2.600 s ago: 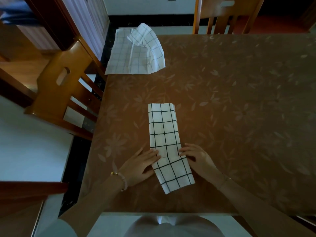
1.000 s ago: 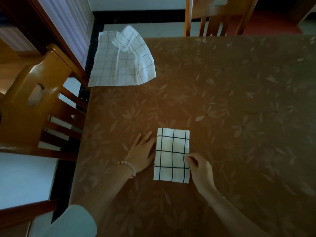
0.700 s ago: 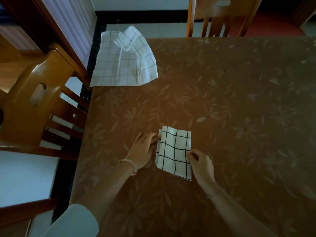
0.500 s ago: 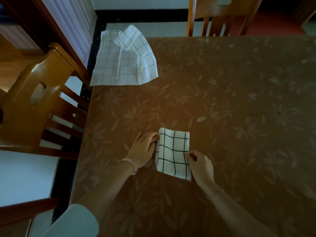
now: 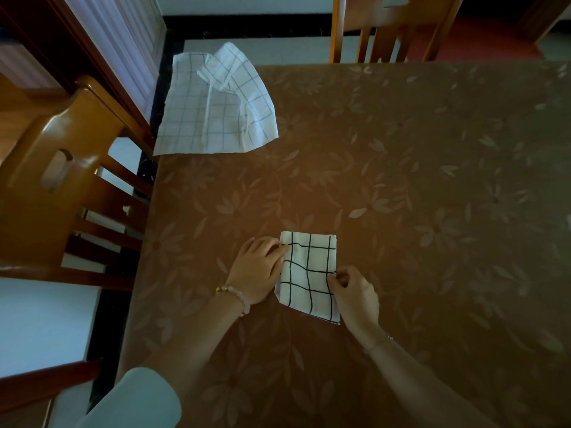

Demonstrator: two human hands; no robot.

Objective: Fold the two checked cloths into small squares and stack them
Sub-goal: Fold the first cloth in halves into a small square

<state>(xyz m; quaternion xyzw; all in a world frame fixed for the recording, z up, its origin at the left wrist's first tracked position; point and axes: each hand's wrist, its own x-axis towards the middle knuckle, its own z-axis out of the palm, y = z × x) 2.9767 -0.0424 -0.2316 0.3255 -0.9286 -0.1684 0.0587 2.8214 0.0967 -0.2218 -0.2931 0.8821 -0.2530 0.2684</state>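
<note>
Head view. Item: folded checked cloth (image 5: pixel 309 273), bold black grid, a small rectangle flat on the table (image 5: pixel 432 180), lying between the two hands. Left hand (image 5: pixel 256 270): fingers curled onto its left edge, gripping near the far corner. Right hand (image 5: pixel 352 296): thumb and forefinger pinching its right edge. Second checked cloth (image 5: pixel 216 103): rumpled, unfolded, well beyond the left hand at the table's far corner, near a wooden chair (image 5: pixel 55 180).
</note>
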